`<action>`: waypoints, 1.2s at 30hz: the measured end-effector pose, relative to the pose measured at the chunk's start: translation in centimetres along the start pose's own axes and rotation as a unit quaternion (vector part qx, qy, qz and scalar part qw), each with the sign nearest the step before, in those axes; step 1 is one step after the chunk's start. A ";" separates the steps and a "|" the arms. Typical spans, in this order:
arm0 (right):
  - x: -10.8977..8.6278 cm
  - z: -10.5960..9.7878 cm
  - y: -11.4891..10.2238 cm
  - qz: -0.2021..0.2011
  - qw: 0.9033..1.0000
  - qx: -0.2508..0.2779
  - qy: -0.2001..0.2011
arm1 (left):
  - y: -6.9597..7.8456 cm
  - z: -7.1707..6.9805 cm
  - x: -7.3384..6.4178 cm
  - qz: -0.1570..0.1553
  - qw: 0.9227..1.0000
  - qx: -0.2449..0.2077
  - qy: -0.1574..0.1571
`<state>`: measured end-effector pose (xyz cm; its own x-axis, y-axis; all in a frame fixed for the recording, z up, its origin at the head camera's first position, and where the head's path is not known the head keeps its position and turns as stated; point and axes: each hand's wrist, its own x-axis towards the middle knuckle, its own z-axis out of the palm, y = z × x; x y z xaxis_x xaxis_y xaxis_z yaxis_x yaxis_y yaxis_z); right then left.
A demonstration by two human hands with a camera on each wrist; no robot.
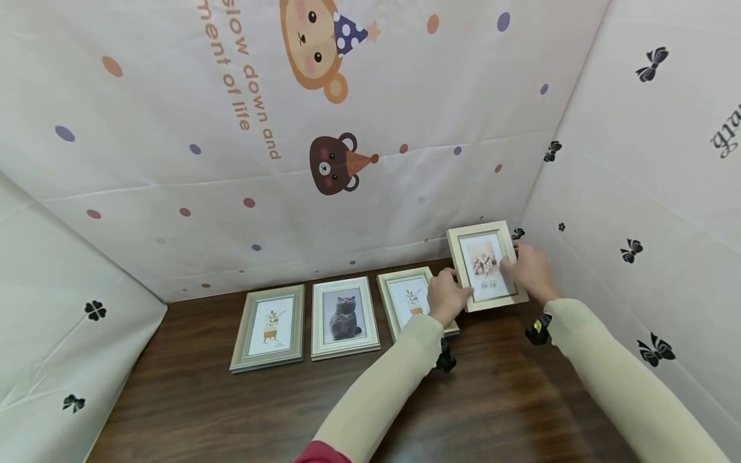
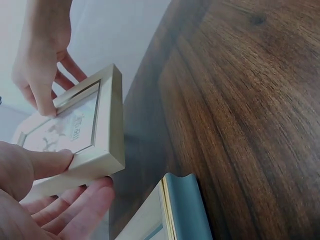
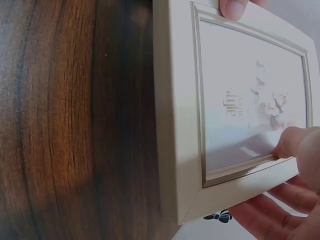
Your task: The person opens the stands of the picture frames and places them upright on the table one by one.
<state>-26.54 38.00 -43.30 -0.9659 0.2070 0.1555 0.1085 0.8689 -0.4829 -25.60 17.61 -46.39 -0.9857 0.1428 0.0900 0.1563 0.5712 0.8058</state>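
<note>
Both hands grip a cream picture frame (image 1: 486,297) that shows a pink flower picture, raised over the table at the right and tilted. The left hand (image 1: 447,297) has its thumb on the front of the left side and its fingers beneath, as the left wrist view shows. On the opposite side the right hand (image 1: 529,271) pinches the edge, thumb on the front near the picture, fingers behind. Just left of it, a green-edged frame (image 1: 395,302) with a potted-plant picture lies on the table, partly hidden by the left hand and sleeve.
A white frame with a grey cat picture (image 1: 345,315) and a beige frame with a plant picture (image 1: 272,326) lie in the same row. The brown wooden table (image 1: 243,411) meets a printed cloth wall (image 1: 191,161) behind and another (image 1: 631,193) at the right.
</note>
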 end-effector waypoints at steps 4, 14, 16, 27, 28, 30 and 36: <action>-0.6 -0.4 -0.4 -0.008 0.999 0.010 0.032 | -0.1 -0.3 -0.1 0.004 1.000 -0.031 -0.005; -1.4 -0.2 -0.1 -0.029 0.997 0.014 0.069 | -0.5 -0.2 -0.2 0.007 1.000 -0.027 -0.008; -1.4 -0.1 0.0 -0.027 0.997 0.011 0.068 | -0.6 -0.2 -0.2 0.009 1.000 -0.027 -0.007; -1.1 0.2 0.4 -0.027 0.998 0.025 0.041 | 0.2 -1.0 -0.8 0.027 0.998 -0.063 -0.008; -1.0 0.1 0.4 -0.027 0.999 0.028 0.036 | 0.4 -1.2 -0.8 0.030 0.997 -0.067 -0.007; -0.8 0.0 0.5 -0.032 0.999 0.035 0.027 | 0.9 -1.4 -0.9 0.034 0.997 -0.073 -0.005; 0.0 -0.4 0.3 -0.048 0.996 0.069 -0.012 | 2.7 -2.3 -1.0 0.054 0.996 -0.067 0.000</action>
<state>-26.37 38.48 -43.12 -0.9760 0.1128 0.1864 -0.0170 0.8136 -0.5812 -24.35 17.17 -42.96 -0.9636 0.1973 0.1805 0.2514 0.4387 0.8628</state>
